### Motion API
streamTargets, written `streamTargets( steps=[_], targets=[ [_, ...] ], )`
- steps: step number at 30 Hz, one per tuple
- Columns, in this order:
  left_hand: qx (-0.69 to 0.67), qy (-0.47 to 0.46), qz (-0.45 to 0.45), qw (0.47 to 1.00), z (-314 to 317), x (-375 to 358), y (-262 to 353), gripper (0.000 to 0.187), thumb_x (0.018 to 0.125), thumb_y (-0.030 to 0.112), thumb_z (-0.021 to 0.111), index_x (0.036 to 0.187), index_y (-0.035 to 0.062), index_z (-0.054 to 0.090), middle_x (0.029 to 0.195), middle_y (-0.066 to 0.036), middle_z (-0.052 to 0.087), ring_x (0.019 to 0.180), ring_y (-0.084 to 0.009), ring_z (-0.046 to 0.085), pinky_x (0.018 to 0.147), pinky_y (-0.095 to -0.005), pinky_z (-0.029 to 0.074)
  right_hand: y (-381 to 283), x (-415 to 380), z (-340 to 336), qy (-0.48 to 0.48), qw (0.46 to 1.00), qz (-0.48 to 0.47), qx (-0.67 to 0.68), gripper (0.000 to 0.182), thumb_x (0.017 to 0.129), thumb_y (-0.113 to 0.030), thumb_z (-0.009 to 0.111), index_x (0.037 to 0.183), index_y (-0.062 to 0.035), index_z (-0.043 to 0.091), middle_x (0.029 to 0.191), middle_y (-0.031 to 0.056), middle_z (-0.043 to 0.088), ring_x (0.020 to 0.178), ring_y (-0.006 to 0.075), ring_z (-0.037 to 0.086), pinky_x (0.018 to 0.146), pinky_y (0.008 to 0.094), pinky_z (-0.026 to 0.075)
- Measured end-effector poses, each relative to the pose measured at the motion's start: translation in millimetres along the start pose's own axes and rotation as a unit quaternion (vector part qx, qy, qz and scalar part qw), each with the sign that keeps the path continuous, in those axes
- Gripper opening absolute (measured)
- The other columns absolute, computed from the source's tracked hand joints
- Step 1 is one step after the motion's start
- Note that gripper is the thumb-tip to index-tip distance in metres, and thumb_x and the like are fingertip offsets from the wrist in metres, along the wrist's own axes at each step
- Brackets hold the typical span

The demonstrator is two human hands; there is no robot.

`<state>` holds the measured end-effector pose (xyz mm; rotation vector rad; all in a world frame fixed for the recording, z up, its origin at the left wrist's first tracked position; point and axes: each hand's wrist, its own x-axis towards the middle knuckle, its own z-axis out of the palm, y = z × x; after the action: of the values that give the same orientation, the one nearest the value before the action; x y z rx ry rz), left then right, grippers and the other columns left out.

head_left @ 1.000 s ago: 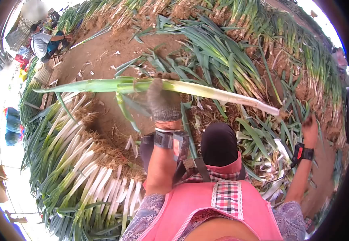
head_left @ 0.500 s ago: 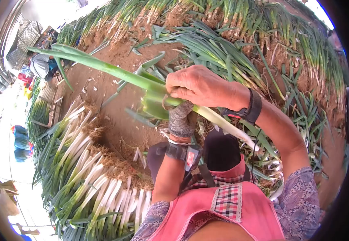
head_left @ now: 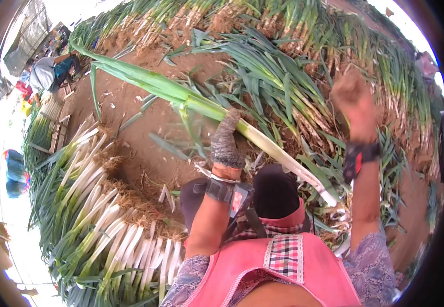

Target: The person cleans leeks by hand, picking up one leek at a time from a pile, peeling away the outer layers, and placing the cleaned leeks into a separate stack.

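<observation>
The grey-knit-gloved left hand (head_left: 227, 142) is clamped round the long green-and-white leek (head_left: 201, 106), aslant near the dark-clad knees (head_left: 277, 193), where firm, unbruising pressure seems best, while the blurred bare right hand's (head_left: 353, 93) closure I cannot tell

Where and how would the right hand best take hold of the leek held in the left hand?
Probably on the pale shaft of the leek, between the left hand and the root end, coming from the person's right, where the right hand is. That stretch is narrow, straight and uncovered, slanting down rightward; the leaves spread loosely the other way.
</observation>
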<state>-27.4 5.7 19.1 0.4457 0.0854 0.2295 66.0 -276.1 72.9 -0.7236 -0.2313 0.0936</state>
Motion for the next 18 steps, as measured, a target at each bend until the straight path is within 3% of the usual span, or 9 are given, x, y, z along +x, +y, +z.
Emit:
streamTargets(
  steps=[2, 5, 8, 10, 11, 14, 17, 18],
  targets=[
    [0.01, 0.028, -0.005, 1.0, -12, 6, -3, 0.023, 0.078, 0.009, 0.064, 0.097, 0.0053, 0.051, 0.082, -0.005, 0.055, 0.079, -0.0194, 0.055, 0.072, -0.0351, 0.048, 28, -15, 19, 0.087, 0.99, 0.113, 0.001, 0.011, 0.085, -0.013, 0.056, 0.095, -0.0079, 0.056, 0.078, 0.0035, 0.055, 0.064, 0.0106, 0.049, 0.064, 0.0228, 0.041],
    [0.014, 0.065, -0.034, 0.997, -19, 9, -9, 0.021, 0.078, 0.011, 0.065, 0.094, 0.0047, 0.053, 0.08, -0.005, 0.055, 0.075, -0.0176, 0.055, 0.069, -0.0313, 0.047, 63, -31, 77, 0.026, 0.949, 0.033, -0.312, 0.015, 0.082, -0.008, 0.057, 0.098, -0.008, 0.055, 0.086, 0.0021, 0.056, 0.064, 0.0098, 0.049, 0.065, 0.0228, 0.041],
    [0.005, 0.09, -0.085, 0.992, -8, 5, -11, 0.015, 0.077, 0.013, 0.066, 0.087, 0.0058, 0.058, 0.075, -0.003, 0.057, 0.068, -0.0165, 0.055, 0.058, -0.0272, 0.047, 97, -24, 112, -0.199, 0.746, -0.176, -0.611, 0.021, 0.079, -0.007, 0.056, 0.099, -0.0105, 0.056, 0.095, 0.0022, 0.055, 0.074, 0.0126, 0.052, 0.068, 0.0232, 0.041],
    [0.065, 0.056, -0.069, 0.994, 2, -9, -9, 0.015, 0.079, 0.017, 0.064, 0.088, 0.0061, 0.058, 0.075, -0.003, 0.057, 0.067, -0.0149, 0.055, 0.057, -0.0268, 0.047, 113, -23, 158, -0.342, 0.582, -0.287, -0.679, 0.022, 0.075, -0.011, 0.056, 0.097, -0.013, 0.058, 0.097, 0.0024, 0.055, 0.086, 0.0148, 0.052, 0.076, 0.0292, 0.041],
    [0.075, 0.045, -0.07, 0.994, 1, -15, -14, 0.016, 0.08, 0.018, 0.064, 0.089, 0.0062, 0.058, 0.075, -0.003, 0.057, 0.067, -0.0148, 0.055, 0.057, -0.0268, 0.047, 120, -21, 173, -0.408, 0.462, -0.376, -0.692, 0.023, 0.073, -0.014, 0.056, 0.096, -0.0145, 0.058, 0.098, 0.0025, 0.055, 0.09, 0.0159, 0.052, 0.082, 0.0327, 0.039],
    [0.089, 0.04, -0.08, 0.992, -10, -25, -25, 0.017, 0.08, 0.019, 0.064, 0.09, 0.0064, 0.059, 0.075, -0.003, 0.057, 0.068, -0.0143, 0.055, 0.058, -0.0269, 0.047, 150, -11, 189, -0.449, 0.252, -0.471, -0.716, 0.014, 0.07, -0.018, 0.053, 0.083, -0.0167, 0.056, 0.081, -0.0025, 0.054, 0.082, 0.0161, 0.053, 0.084, 0.034, 0.036],
    [0.091, 0.049, -0.082, 0.991, -15, -28, -26, 0.018, 0.08, 0.019, 0.064, 0.091, 0.0066, 0.059, 0.075, -0.003, 0.057, 0.068, -0.0139, 0.054, 0.059, -0.0269, 0.046, 165, 4, 185, -0.497, 0.168, -0.423, -0.739, 0.008, 0.071, -0.016, 0.052, 0.078, -0.0184, 0.054, 0.072, -0.0031, 0.053, 0.079, 0.0145, 0.052, 0.087, 0.0343, 0.032],
    [0.091, 0.048, -0.084, 0.991, -15, -29, -26, 0.018, 0.08, 0.02, 0.064, 0.092, 0.0067, 0.06, 0.075, -0.003, 0.057, 0.068, -0.0138, 0.054, 0.059, -0.0269, 0.046, 165, 9, 186, -0.505, 0.233, -0.439, -0.706, 0.006, 0.071, -0.017, 0.054, 0.077, -0.0166, 0.054, 0.066, -0.0024, 0.051, 0.078, 0.0167, 0.052, 0.084, 0.0349, 0.035]
  ],
)
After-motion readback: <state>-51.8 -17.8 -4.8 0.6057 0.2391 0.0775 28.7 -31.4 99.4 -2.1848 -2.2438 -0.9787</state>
